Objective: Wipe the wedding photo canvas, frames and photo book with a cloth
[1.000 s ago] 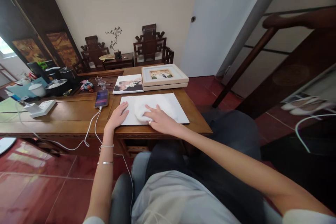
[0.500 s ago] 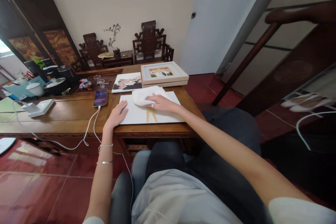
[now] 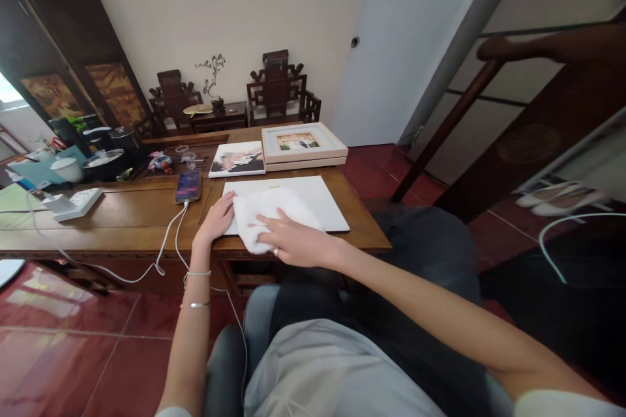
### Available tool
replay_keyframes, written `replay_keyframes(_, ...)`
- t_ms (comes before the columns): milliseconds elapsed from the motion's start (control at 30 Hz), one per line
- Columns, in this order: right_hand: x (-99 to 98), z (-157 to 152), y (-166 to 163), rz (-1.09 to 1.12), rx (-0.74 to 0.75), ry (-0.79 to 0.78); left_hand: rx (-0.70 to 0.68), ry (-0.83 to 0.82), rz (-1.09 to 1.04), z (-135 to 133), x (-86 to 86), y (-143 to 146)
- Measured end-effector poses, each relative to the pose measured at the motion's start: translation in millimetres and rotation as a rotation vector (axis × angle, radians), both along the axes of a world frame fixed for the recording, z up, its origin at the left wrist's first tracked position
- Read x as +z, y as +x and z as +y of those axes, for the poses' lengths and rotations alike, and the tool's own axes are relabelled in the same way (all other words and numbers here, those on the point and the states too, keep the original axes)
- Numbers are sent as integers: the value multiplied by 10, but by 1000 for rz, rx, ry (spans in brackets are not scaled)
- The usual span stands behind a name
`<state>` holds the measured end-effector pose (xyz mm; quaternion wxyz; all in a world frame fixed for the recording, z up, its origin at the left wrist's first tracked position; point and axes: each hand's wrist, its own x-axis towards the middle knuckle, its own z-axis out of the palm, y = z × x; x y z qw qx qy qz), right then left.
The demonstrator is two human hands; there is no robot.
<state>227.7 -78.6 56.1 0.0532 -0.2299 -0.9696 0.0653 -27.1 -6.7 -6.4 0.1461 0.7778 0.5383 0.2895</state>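
A white board (image 3: 328, 205) lies flat on the wooden table, near its front edge. Over its front part is spread a fluffy white cloth (image 3: 293, 204), whose near corner hangs past the board's front edge. My right hand (image 3: 296, 238) grips and presses this cloth from above, with some fingers spread across it. At the board's left edge rests my left hand (image 3: 218, 216), fingers laid flat and holding nothing. The cloth covers most of a yellowish piece on the board; only a small bit shows behind it.
Behind the board are a photo print (image 3: 238, 159) and stacked picture frames (image 3: 306, 143). A phone (image 3: 188, 186) with a white charging cable (image 3: 166, 234) lies to the left. Farther left sit a power strip (image 3: 78, 204) and a white lidded cup (image 3: 67, 169). A wooden chair (image 3: 484, 98) stands at right.
My right hand has drawn the cloth toward me, from the board's back edge to its front. The yellow strips near the front are now covered. My left hand has stayed at the left edge.
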Motion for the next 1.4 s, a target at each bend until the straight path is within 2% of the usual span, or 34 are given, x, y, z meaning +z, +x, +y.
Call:
replay_keyframes(133,21,95,278,67,61,-127,5,4,27,-1,-11,-7)
replay_keyframes(300,-100,611,363,150,-53,-109,31,-8,-1,19,-46,-15)
replay_keyframes(467,-195,950,11,181,-262,-6,49,24,-92,-20,-1,31)
replay_keyframes(567,-169,951,-335,124,-411,40,67,88,-177,-63,71,69)
replay_keyframes(633,-143,893,-545,105,-448,75,84,147,-233,-92,119,86)
replay_keyframes(700,-127,808,-698,99,-381,99,105,212,-278,-117,156,91)
replay_keyframes(833,-107,600,-754,63,-74,114,131,276,-336,-147,179,66)
replay_keyframes(933,-41,425,-577,65,78,84,128,260,-380,-145,172,55)
replay_keyframes(1033,79,275,-298,47,107,44,111,216,-331,-127,152,78)
replay_keyframes(1133,177,234,-45,-3,3,56,69,124,-211,-94,106,100)
replay_keyframes(1233,195,358,76,-26,-154,68,38,38,-119,-57,46,86)
replay_keyframes(1400,156,825,-125,73,-352,-25,31,20,-71,-23,5,39)
